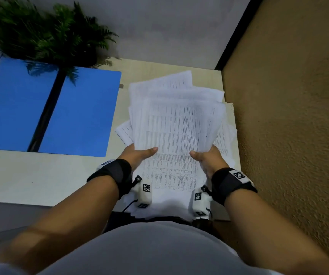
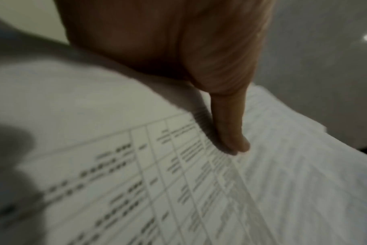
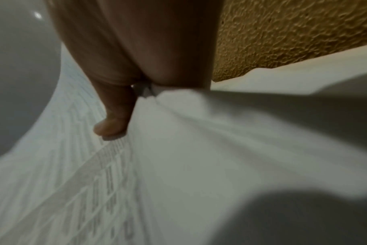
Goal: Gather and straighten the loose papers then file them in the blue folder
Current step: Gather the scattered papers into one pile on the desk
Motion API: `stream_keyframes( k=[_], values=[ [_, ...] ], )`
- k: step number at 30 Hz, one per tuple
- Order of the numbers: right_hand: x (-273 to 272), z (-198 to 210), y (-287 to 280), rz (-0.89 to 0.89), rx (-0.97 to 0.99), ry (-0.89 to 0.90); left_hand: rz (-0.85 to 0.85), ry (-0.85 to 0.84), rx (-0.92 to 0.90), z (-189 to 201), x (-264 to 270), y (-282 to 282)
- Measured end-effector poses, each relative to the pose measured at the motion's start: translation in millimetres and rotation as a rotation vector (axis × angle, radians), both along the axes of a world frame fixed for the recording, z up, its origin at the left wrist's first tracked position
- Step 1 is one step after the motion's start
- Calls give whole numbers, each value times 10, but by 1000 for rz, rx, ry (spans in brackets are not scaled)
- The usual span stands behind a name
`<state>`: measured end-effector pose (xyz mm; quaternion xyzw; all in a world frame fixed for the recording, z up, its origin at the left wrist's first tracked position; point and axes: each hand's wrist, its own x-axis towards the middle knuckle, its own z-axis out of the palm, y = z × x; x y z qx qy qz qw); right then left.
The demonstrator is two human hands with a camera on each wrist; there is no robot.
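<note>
The gathering step looks to be in hand. Both hands hold the papers [image 1: 176,124] over the right part of the counter [image 1: 40,175]: the left hand [image 1: 137,154] pinches the near left edge, thumb on top and fingers beneath, and the right hand [image 1: 207,158] pinches the near right edge the same way. The sheets are fanned and skewed, corners sticking out at the far end and at the left. More printed sheets lie flat under the hands, reaching to the near edge of the counter. The folder [image 1: 80,112] lies open just left of the papers, apart from them.

Next, I would judge, the bundle needs tapping on edge to square it, and the sheets below need collecting, before anything moves across to the folder.

The fingers under the paper are hidden in every view. Both wrist views are blurred and show only a thumb on paper. The folder's left leaf runs off the frame, and a plant [image 1: 46,34] overhangs its far edge. How many sheets there are I cannot tell.
</note>
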<state>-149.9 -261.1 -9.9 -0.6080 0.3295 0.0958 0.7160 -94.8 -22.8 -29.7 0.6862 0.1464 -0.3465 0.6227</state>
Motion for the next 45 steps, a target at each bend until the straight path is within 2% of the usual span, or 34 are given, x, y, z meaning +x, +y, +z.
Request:
stream_keyframes(
  k=[3,5,7,8,10,12,14,17,19,21,23,26,28,30,33,35,37,39,41,43,45],
  values=[
    [20,99,-58,194,67,-91,22,22,-20,-21,11,119],
    [89,155,-40,161,80,-96,85,-10,28,-117,10,281],
    [160,200,-63,34,-107,-52,165,-78,135,-144,-8,454],
    [187,203,-114,23,-304,-14,199,-107,188,-154,-21,549],
    [193,125,-227,212,-737,102,264,-135,242,-138,-50,715],
    [143,27,-254,476,-999,278,307,-150,241,-99,-89,869],
    [104,-84,-221,643,-1097,378,330,-138,215,-92,-116,1001],
    [56,-207,-200,712,-980,343,356,-135,179,-175,-140,1152],
    [34,-262,-231,611,-855,263,347,-118,151,-260,-126,1219],
    [26,-276,-268,335,-766,220,334,-115,152,-319,-110,1233],
    [20,-280,-351,125,-866,277,322,-116,132,-314,-113,1185],
    [-38,-299,-463,159,-1103,439,298,-109,73,-294,-133,1041],
    [-65,-329,-479,193,-1116,478,298,-103,81,-345,-103,949],
    [-76,-344,-447,152,-1100,458,258,-95,101,-348,-85,832],
    [-70,-323,-417,-42,-862,318,193,-85,131,-327,-75,695],
    [-42,-212,-469,-80,-760,265,193,-76,187,-332,-70,625],
    [25,7,-536,-77,-840,212,179,-68,201,-382,-72,577],
    [92,318,-571,-164,-963,114,184,-47,190,-419,-85,542],
    [136,702,-559,-266,-1075,-79,197,-13,166,-419,-97,502],
    [169,1050,-514,-401,-1064,-323,208,7,142,-404,-114,471],
    [194,1281,-441,-472,-979,-476,216,8,112,-438,-126,461]
  ],
)
